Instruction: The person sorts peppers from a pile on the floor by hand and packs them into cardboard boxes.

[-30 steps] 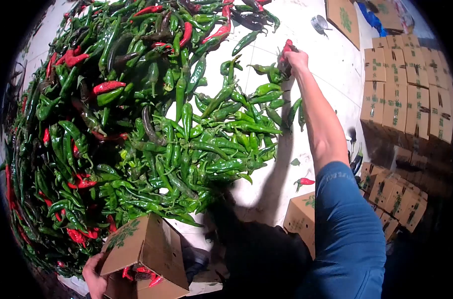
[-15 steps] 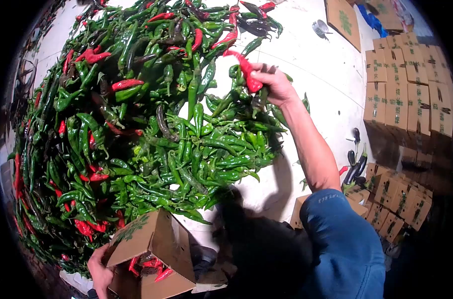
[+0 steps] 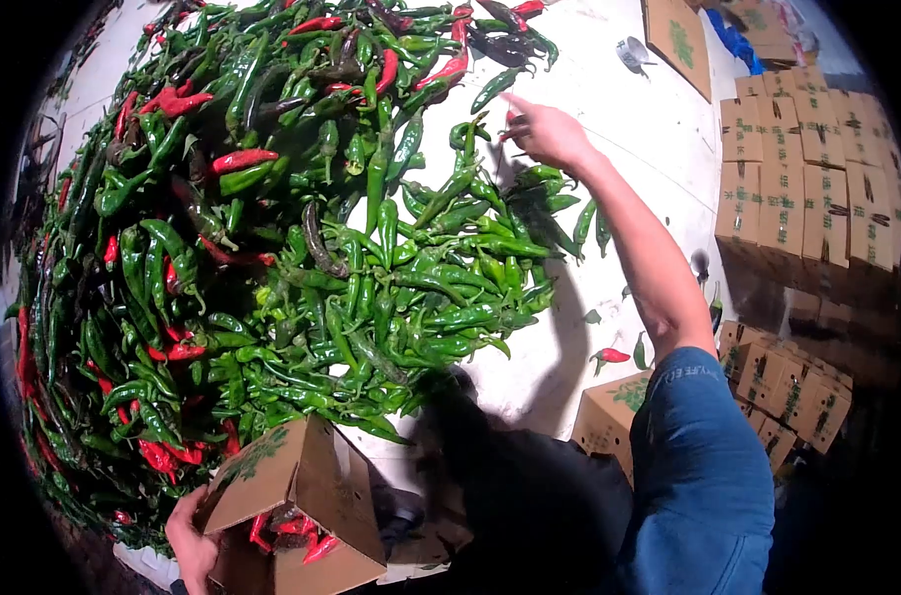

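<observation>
My left hand (image 3: 191, 540) grips the side edge of an open cardboard box (image 3: 337, 496) at the bottom left. Several red peppers (image 3: 297, 531) lie inside the box. My right hand (image 3: 548, 134) is over the white surface at the upper middle, its fingers pointing left. Small bits of a red pepper (image 3: 513, 118) show at its fingers; the rest of that pepper is hidden by the hand. Just left of and below this hand lie green peppers (image 3: 460, 188), part of a large heap with red peppers (image 3: 244, 161) mixed in.
Stacked cardboard cartons (image 3: 792, 178) stand at the right, with more cartons (image 3: 788, 387) below them. Another box (image 3: 609, 421) is beside my right sleeve. A small red pepper (image 3: 610, 355) lies on the white surface (image 3: 659, 198). A metal cup-like object (image 3: 632, 52) sits farther back.
My right hand has moved slightly up and right and turned, so the red pepper is now mostly hidden. My left hand stays on the box. The whole view has shifted slightly.
</observation>
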`<state>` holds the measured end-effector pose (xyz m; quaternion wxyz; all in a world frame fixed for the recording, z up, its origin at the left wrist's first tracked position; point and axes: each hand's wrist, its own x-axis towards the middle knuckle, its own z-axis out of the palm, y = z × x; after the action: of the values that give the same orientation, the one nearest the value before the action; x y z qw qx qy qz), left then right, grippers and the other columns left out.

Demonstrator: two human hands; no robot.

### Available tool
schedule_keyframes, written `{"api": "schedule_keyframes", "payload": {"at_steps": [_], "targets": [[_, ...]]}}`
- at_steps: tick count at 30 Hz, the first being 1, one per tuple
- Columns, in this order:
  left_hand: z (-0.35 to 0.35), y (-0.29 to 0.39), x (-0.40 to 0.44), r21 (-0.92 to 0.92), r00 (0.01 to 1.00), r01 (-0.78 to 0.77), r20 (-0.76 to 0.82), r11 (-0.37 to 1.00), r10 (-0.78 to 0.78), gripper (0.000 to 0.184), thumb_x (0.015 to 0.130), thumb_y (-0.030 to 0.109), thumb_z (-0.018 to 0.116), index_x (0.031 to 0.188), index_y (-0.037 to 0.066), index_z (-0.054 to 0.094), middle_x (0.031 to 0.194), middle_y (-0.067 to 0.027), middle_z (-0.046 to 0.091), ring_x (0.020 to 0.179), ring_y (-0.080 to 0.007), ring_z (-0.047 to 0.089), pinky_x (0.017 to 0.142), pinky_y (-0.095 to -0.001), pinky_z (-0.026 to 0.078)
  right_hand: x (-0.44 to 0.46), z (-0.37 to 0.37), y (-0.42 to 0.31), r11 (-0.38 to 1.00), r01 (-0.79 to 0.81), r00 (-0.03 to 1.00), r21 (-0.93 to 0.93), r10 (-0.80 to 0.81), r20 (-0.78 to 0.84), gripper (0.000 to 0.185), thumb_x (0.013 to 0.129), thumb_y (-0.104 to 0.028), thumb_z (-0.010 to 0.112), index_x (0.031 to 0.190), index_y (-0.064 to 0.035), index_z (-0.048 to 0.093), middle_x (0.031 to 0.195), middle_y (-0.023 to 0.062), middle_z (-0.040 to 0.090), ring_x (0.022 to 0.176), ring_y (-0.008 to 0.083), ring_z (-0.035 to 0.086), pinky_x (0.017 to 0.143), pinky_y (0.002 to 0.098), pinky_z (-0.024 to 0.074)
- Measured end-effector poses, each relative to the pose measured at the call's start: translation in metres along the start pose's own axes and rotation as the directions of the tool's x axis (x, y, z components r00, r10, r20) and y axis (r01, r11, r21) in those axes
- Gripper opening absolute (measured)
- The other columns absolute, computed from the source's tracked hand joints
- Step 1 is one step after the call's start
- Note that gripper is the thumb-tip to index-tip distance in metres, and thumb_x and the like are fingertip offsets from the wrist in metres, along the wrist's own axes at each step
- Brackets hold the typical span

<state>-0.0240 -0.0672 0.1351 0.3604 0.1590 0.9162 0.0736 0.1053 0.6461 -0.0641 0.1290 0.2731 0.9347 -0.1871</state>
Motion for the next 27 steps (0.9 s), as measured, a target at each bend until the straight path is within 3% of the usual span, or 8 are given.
{"api": "schedule_keyframes", "payload": {"at_steps": [1,2,7,11,17,19,23,27], "targets": [[0.000,0.001,-0.001,-0.005,1.000,0.010,0.006,1.000,-0.010,0.051,0.070,0.014,0.078,0.116,-0.003,0.066,0.100,-0.0167,0.070,0.092,-0.0294,0.069,0.085,-0.0358,0.053,0.013,0.015,-0.004,0.986,0.107,0.993,-0.125,-0.101,0.054,0.072,0.082,-0.012,0.060,0.150,-0.0237,0.039,0.108,0.0115,0.071,0.096,0.0317,0.069,0.083,0.0412,0.0546],[0.000,0.003,-0.001,-0.009,1.000,0.022,0.013,1.000,-0.022,0.050,0.070,0.014,0.078,0.116,-0.003,0.066,0.100,-0.0171,0.070,0.093,-0.0297,0.069,0.085,-0.0359,0.053,0.022,0.015,-0.027,0.962,0.020,0.979,-0.274,0.037,0.200,0.075,0.082,-0.013,0.060,0.152,-0.0240,0.036,0.108,0.0137,0.070,0.096,0.0334,0.068,0.080,0.0442,0.0541],[0.003,-0.003,-0.002,-0.024,1.000,0.020,0.020,1.000,-0.020,0.051,0.069,0.010,0.076,0.118,-0.003,0.066,0.102,-0.0171,0.070,0.095,-0.0296,0.069,0.086,-0.0356,0.053,0.065,0.055,-0.025,0.939,0.050,0.936,-0.339,0.074,0.343,0.045,0.077,-0.013,0.063,0.122,-0.0066,0.062,0.100,0.0186,0.071,0.097,0.0363,0.068,0.081,0.0466,0.0549],[0.002,0.003,0.001,-0.035,0.998,0.058,0.043,0.998,-0.056,0.053,0.069,0.007,0.075,0.119,-0.004,0.065,0.104,-0.0165,0.069,0.096,-0.0287,0.069,0.087,-0.0351,0.052,0.033,0.035,-0.026,0.942,-0.016,0.979,-0.335,0.083,0.189,0.027,0.079,-0.015,0.061,0.099,0.0001,0.070,0.105,0.0226,0.071,0.097,0.0365,0.069,0.081,0.0474,0.0560],[0.007,-0.020,-0.001,-0.144,0.995,0.068,0.087,0.987,-0.055,0.058,0.066,-0.007,0.069,0.124,-0.006,0.062,0.113,-0.0177,0.067,0.102,-0.0283,0.068,0.092,-0.0350,0.051,-0.093,-0.016,0.052,0.984,-0.178,0.978,0.004,0.177,-0.107,0.033,0.079,-0.014,0.065,0.111,-0.0039,0.065,0.089,0.0185,0.071,0.079,0.0316,0.069,0.073,0.0425,0.0544],[0.002,-0.015,-0.003,-0.130,0.985,0.127,0.130,0.983,-0.110,0.060,0.069,-0.006,0.069,0.128,-0.004,0.060,0.119,-0.0176,0.066,0.111,-0.0278,0.064,0.097,-0.0363,0.048,-0.161,-0.055,0.069,0.860,-0.420,0.899,0.290,0.437,0.005,0.022,0.089,-0.012,0.065,0.109,-0.0016,0.066,0.069,0.0049,0.064,0.056,0.0095,0.058,0.052,0.0271,0.0465],[0.003,-0.026,0.003,-0.066,0.988,0.100,0.124,0.993,-0.091,0.062,0.070,-0.008,0.067,0.132,-0.003,0.058,0.123,-0.0181,0.065,0.116,-0.0283,0.061,0.102,-0.0368,0.045,-0.288,-0.071,0.144,0.663,-0.507,0.764,0.551,0.641,-0.069,0.021,0.083,-0.002,0.063,0.102,0.0050,0.069,0.075,0.0070,0.069,0.062,0.0113,0.063,0.056,0.0270,0.0491],[0.005,-0.052,0.007,-0.095,0.989,0.084,0.132,0.992,-0.071,0.065,0.070,-0.012,0.065,0.134,-0.001,0.057,0.129,-0.0151,0.063,0.118,-0.0272,0.060,0.103,-0.0371,0.045,-0.406,-0.037,0.238,0.409,-0.670,0.465,0.619,0.882,-0.079,0.026,0.079,-0.008,0.067,0.102,0.0033,0.070,0.082,0.0046,0.068,0.068,0.0112,0.060,0.061,0.0265,0.0464]]}}
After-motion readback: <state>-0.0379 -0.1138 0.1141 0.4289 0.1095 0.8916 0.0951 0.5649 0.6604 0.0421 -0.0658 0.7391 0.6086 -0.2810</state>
